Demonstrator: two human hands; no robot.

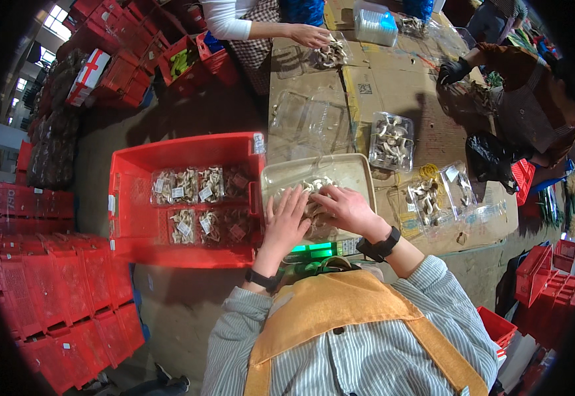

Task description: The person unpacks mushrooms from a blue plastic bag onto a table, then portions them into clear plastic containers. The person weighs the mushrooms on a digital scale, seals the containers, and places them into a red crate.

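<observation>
We note the left hand [285, 218] and right hand [345, 206], both flat and released, pressing on a clear pack of mushrooms [314, 198] in the beige tray [360, 170] on the table [393, 79]. The pack is mostly hidden beneath them. At 9 o'clock the red crate [135, 198] holds labelled packs; contents blurred.

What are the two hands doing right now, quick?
Left hand: open, fingers spread flat on the clear mushroom pack on the scale tray.
Right hand: resting on the same pack; whether it grips cannot be told.
</observation>
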